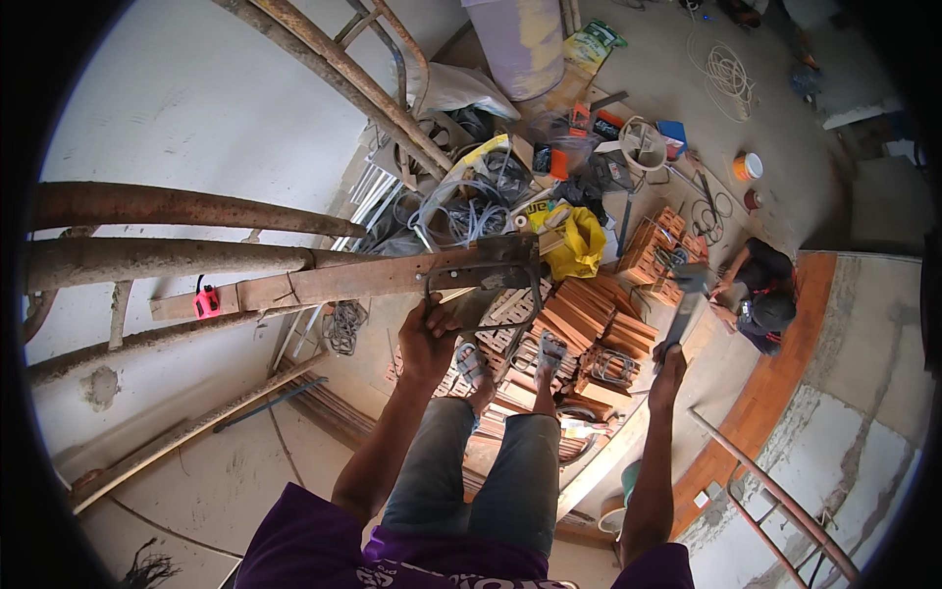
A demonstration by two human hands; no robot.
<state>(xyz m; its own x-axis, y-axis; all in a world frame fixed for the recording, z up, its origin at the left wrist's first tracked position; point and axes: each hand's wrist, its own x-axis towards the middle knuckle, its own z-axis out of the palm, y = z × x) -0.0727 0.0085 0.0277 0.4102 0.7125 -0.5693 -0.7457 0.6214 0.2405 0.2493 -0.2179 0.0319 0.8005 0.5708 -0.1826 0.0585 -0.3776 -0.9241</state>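
My left hand (429, 341) is closed around a thin dark metal rod frame (539, 309), bent into a rough rectangle. The frame lies against the dark metal end (505, 255) of a long wooden plank (383, 280), which reaches in from the left. My right hand (669, 368) is raised on the right, wrapped around the handle of a hammer-like tool (681, 316). That tool's head is smeared by motion, so its exact kind is unclear. A pink tape measure (206, 300) sits on the plank's left end.
Rusty scaffold pipes (177, 260) run along the left. Below my feet lie stacked hollow bricks (579, 319). Ahead are a yellow bag (577, 245), tangled clear hoses and a large bucket (515, 44). Another person (763, 294) crouches at the right. A metal rail (775, 491) stands lower right.
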